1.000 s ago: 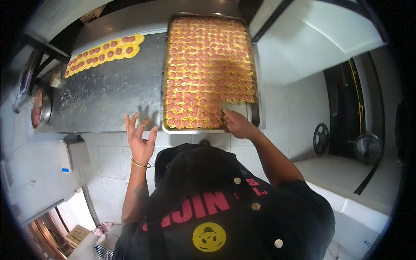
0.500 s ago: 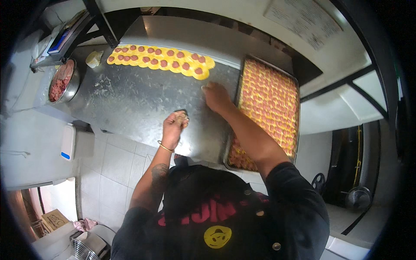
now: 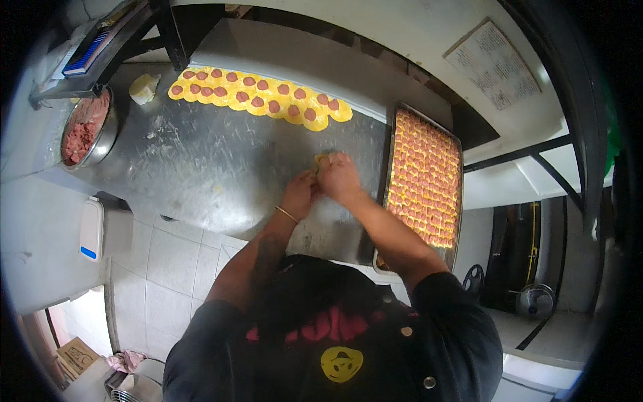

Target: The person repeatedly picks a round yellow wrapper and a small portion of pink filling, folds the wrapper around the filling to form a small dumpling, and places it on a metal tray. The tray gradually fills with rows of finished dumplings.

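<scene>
My left hand and my right hand meet over the steel worktop, fingers closed around a small yellow dumpling. Most of it is hidden by the fingers. Beyond them, overlapping round yellow wrappers lie in two long rows, most topped with a ball of pink minced filling. To the right stands a large metal tray, packed with rows of open-topped dumplings in yellow wrappers.
A metal bowl of pink minced meat stands at the worktop's far left. Near it sits a pale yellow lump, perhaps wrapped. A black shelf frame rises behind. A white bin stands beyond the left edge.
My hands were apart, the left holding something pale and the right near the tray; now they have come together around the dumpling. The view has shifted slightly.
</scene>
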Tool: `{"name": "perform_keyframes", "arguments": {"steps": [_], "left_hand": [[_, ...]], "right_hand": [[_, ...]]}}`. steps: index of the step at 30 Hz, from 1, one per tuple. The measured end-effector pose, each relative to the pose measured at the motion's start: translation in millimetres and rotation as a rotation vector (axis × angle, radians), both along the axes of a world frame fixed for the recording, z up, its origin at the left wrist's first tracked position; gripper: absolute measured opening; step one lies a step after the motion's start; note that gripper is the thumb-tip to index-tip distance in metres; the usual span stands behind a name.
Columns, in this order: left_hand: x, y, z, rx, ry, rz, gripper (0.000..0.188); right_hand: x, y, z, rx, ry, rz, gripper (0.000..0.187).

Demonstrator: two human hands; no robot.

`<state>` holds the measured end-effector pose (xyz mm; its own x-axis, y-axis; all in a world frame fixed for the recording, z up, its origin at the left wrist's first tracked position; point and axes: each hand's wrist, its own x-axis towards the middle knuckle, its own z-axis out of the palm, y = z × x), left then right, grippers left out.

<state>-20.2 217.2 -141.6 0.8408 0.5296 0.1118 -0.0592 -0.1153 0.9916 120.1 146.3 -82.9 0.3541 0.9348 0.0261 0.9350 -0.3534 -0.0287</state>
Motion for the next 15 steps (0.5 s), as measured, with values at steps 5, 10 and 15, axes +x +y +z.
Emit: {"name": "perform_keyframes", "arguments": {"steps": [5,10,15], "left_hand": [[-32,-9,13,-0.215,-0.133,0.011,0.027],[-78,-40,108,-0.674,-0.103,0.108,0.029],[-86,-96,157,-0.997,-0.346,0.188,0.026]], "right_hand": [[-85,-58,52,0.275,0.187,0.095,0.025],[-94,-126,51,0.682,0.757,-0.223,0.024],[-117,-138,65,0.812,1.139,-0.190,0.028]]}}
